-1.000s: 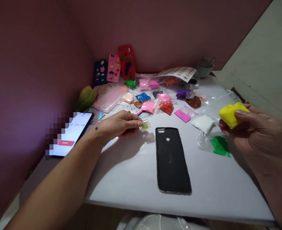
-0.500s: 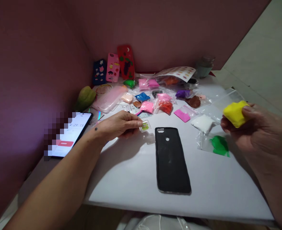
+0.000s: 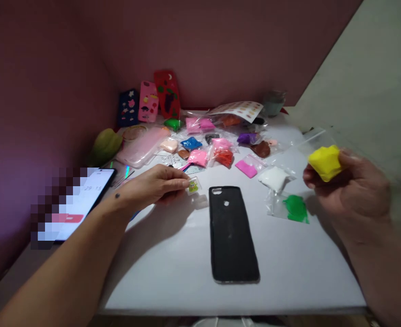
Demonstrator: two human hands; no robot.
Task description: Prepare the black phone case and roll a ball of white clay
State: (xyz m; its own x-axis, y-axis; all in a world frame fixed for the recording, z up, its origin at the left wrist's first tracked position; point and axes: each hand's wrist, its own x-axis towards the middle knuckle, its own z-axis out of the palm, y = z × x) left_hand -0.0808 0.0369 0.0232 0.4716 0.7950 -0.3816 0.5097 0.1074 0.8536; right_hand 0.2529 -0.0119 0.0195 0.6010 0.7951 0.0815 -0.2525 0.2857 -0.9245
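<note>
Between the thumb and fingers of my left hand [image 3: 168,184] is a small clear square [image 3: 193,185] with a green and yellow figure on it, held just above the table. My right hand [image 3: 353,181] grips a lump of yellow clay [image 3: 325,162], raised over the table's right side. On the white surface between my hands lies a black phone case [image 3: 233,236] with a camera cutout at its far end. Closest to my right hand are a bag of green clay [image 3: 296,208] and a bag of white clay [image 3: 273,178].
Several bagged clays, among them a blue one [image 3: 191,143] and a red one [image 3: 223,157], spread across the back. Decorated phone cases [image 3: 148,102] lean on the wall. A lit phone [image 3: 81,204] lies left, near a green fruit [image 3: 105,146]. A glass jar [image 3: 274,103] stands at back right.
The view has shifted, so most things on the table sit further left and a little lower. Both hands keep hold of the same things, in nearly the same places over the table.
</note>
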